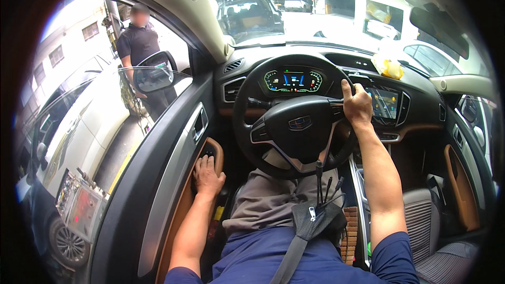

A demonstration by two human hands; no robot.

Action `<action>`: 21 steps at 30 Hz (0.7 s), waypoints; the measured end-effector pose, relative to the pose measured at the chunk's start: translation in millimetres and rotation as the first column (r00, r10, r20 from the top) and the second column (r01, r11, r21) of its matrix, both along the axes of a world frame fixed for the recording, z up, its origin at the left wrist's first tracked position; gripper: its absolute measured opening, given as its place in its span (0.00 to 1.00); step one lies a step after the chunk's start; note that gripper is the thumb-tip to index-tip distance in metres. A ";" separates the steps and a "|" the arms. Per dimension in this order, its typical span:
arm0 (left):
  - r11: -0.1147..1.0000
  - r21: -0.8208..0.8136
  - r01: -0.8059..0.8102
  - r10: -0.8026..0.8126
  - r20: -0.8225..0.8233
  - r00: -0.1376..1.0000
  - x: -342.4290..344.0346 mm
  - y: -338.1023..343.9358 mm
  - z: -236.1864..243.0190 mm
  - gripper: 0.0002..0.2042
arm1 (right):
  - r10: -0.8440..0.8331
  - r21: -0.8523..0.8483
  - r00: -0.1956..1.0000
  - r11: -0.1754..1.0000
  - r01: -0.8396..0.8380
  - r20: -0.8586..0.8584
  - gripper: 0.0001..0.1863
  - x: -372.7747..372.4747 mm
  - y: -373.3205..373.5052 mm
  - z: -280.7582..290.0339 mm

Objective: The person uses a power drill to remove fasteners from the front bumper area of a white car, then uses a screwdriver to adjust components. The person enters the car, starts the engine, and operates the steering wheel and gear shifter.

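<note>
I sit in a car's driver seat. My right hand [356, 104] grips the upper right rim of the black steering wheel [294, 118]. My left hand [207, 175] rests palm down on the tan armrest of the driver door [173, 163], fingers over the window switch panel. Behind the wheel glows the instrument cluster [293, 80]. A black chest strap with small cables [315, 215] lies across my blue shirt.
A centre touchscreen [384, 102] sits right of the wheel, a yellow object [388, 67] on the dashboard. A person in dark clothes [139, 47] stands outside by the side mirror [153, 78]. A white car and an electronic device [79, 205] lie left; parked cars ahead.
</note>
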State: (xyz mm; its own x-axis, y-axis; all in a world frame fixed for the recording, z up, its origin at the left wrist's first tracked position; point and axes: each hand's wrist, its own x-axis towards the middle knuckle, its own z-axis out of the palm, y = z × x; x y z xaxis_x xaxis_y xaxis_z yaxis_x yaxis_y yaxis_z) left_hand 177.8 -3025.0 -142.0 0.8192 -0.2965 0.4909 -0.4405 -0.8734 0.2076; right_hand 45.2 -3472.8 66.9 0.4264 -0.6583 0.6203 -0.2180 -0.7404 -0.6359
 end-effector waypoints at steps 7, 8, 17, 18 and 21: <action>1.000 0.009 0.006 -0.006 0.006 1.000 8.7 -1.6 0.5 0.36 | -0.006 -0.018 1.000 1.000 0.006 0.021 0.35 5.9 -5.1 -2.2; 1.000 0.010 0.008 -0.008 -0.004 1.000 8.8 -3.2 0.6 0.36 | -0.016 -0.019 1.000 1.000 0.016 0.015 0.35 6.6 -5.6 -3.1; 0.999 0.002 0.033 -0.033 -0.017 0.999 19.0 -4.6 -0.3 0.36 | -0.046 -0.039 0.998 0.998 0.045 -0.030 0.36 13.4 -11.3 -3.3; 1.000 0.004 0.030 -0.030 -0.026 0.999 17.4 -6.3 1.9 0.35 | -0.046 -0.046 0.998 0.998 0.044 -0.030 0.37 13.1 -12.8 -3.7; 0.999 -0.004 0.037 -0.037 -0.020 0.999 19.8 -6.3 0.8 0.35 | -0.046 -0.046 0.999 0.998 0.045 -0.011 0.37 17.2 -14.6 -4.3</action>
